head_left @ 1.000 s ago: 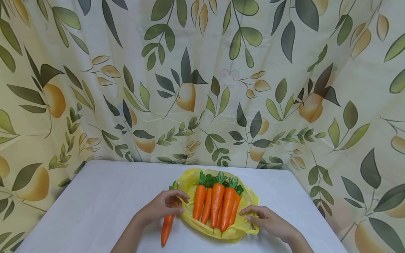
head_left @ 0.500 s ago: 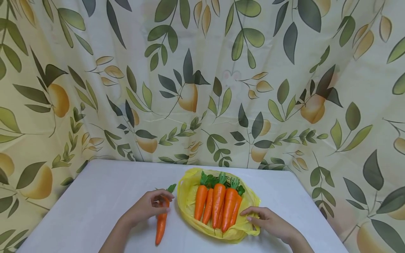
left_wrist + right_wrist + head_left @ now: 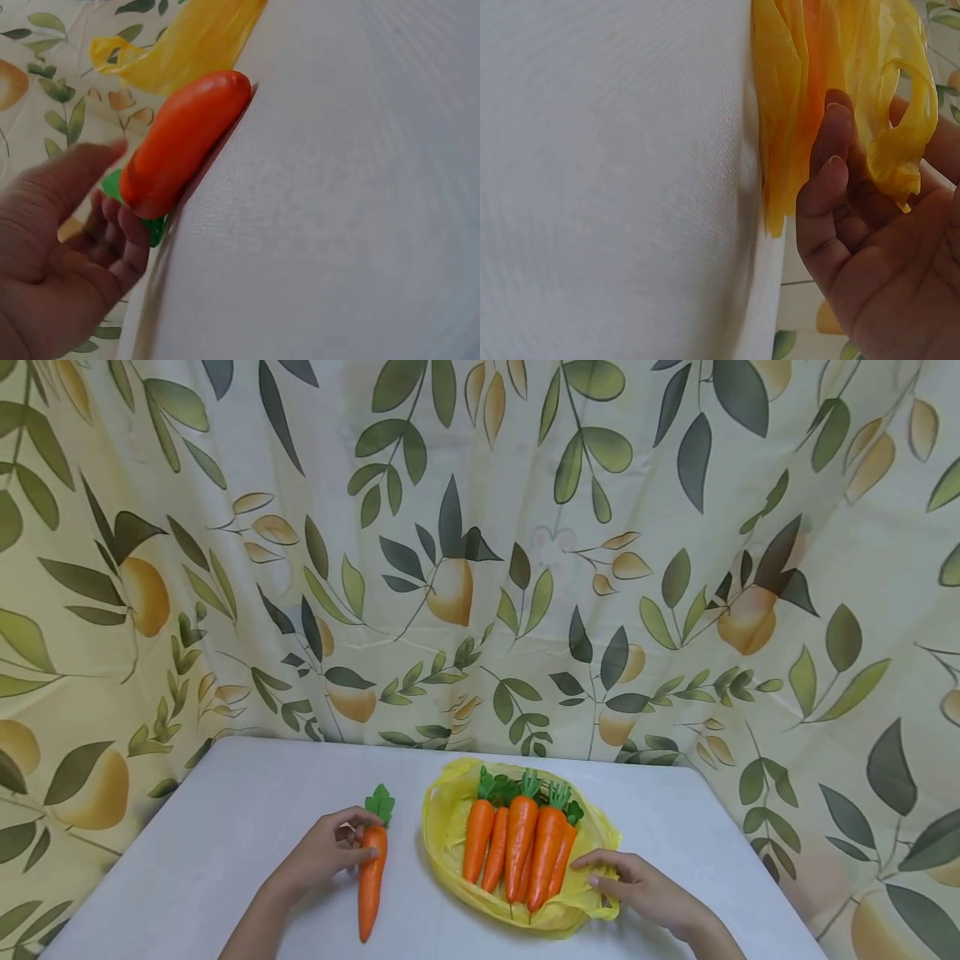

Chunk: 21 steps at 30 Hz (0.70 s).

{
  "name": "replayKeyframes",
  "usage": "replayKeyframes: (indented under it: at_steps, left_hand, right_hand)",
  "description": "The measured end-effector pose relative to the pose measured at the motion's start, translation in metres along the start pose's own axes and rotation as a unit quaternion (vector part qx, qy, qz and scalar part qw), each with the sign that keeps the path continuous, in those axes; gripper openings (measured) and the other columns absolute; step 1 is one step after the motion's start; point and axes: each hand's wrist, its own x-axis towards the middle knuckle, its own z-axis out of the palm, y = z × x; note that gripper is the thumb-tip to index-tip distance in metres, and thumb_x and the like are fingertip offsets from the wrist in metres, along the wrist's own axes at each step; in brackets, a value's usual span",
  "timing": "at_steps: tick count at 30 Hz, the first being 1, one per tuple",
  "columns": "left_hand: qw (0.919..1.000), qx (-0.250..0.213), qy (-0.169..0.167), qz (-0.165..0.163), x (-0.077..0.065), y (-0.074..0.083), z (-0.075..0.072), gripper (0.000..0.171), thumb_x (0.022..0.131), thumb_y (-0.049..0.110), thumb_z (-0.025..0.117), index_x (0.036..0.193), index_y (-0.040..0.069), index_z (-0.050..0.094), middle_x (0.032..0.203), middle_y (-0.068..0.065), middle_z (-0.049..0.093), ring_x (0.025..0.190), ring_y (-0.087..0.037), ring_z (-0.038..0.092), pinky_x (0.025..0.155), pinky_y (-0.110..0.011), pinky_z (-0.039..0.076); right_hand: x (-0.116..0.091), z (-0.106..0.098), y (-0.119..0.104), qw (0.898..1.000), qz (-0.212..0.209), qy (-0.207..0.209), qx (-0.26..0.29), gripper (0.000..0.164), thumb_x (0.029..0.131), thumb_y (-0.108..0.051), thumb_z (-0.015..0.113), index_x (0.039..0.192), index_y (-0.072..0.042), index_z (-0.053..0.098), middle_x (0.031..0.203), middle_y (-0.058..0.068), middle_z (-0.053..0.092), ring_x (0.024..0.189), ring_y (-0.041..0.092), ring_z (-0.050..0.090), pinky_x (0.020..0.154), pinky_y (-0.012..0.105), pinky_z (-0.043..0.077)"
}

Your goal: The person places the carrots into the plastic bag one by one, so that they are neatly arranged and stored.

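Note:
A loose orange carrot [image 3: 371,883] with a green leaf lies on the table left of the bag. My left hand [image 3: 324,852] is around its leafy end. In the left wrist view, the left hand's thumb [image 3: 79,169] hovers beside the carrot [image 3: 187,139], with a narrow gap. Several carrots [image 3: 521,835] lie side by side in an opened yellow plastic bag [image 3: 448,827], leaves toward the back. At its front right rim, my right hand [image 3: 641,889] holds the bag between thumb and fingers. The right wrist view has the bag's handle loop [image 3: 904,161] hanging over that hand [image 3: 885,262].
The white table [image 3: 270,793] has its far edge along a curtain [image 3: 480,568] printed with leaves and fruit. Curtain also surrounds the table on the left and right. A strip of tabletop separates the loose carrot from the bag.
My left hand has moved left, away from the bag, bringing the carrot with it. The carrot now lies straighter, its leaf pointing to the back. My right hand stays at the bag's rim.

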Motion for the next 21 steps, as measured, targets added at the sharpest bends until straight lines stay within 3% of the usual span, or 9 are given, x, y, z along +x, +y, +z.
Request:
replayKeyframes:
  at_steps: [6,11,15,21]
  left_hand:
    - [0.9992,0.029,0.014,-0.023,0.0019,-0.0048,-0.0022,0.040,0.083,0.011,0.088,0.119,0.008,0.071,0.095,-0.008,0.057,0.079,-0.023,0.055,0.062,-0.031,0.051]
    - [0.9998,0.008,-0.010,-0.015,0.0023,-0.0040,-0.0021,0.045,0.085,0.010,0.086,0.126,0.004,0.068,0.113,-0.009,0.065,0.088,-0.025,0.058,0.064,-0.034,0.053]
    - [0.9995,0.006,-0.026,-0.017,-0.0002,-0.0027,-0.0027,0.048,0.085,0.007,0.085,0.128,0.005,0.065,0.115,-0.009,0.065,0.091,-0.026,0.059,0.065,-0.034,0.053]
    - [0.9985,0.024,-0.039,-0.030,-0.0041,-0.0020,-0.0014,0.052,0.082,0.008,0.088,0.127,0.009,0.063,0.119,-0.009,0.063,0.095,-0.027,0.058,0.075,-0.038,0.052]
  right_hand:
    - [-0.0010,-0.0011,0.0007,1.000,-0.005,0.003,-0.003,0.031,0.106,-0.023,0.061,0.133,-0.010,0.068,0.125,0.011,0.061,0.107,0.029,0.052,0.088,0.039,0.044]
    - [-0.0014,-0.0020,0.0001,1.000,-0.002,0.006,-0.006,0.031,0.105,-0.024,0.062,0.132,-0.011,0.068,0.125,0.011,0.061,0.107,0.029,0.052,0.089,0.042,0.043]
    - [-0.0012,-0.0009,-0.0011,1.000,-0.004,0.000,-0.001,0.030,0.106,-0.022,0.060,0.132,-0.010,0.068,0.120,0.011,0.062,0.106,0.029,0.052,0.088,0.042,0.042]
    - [-0.0002,0.0022,0.0016,1.000,-0.008,-0.009,0.011,0.029,0.107,-0.017,0.058,0.132,-0.008,0.067,0.128,0.013,0.060,0.107,0.029,0.051,0.088,0.042,0.043]
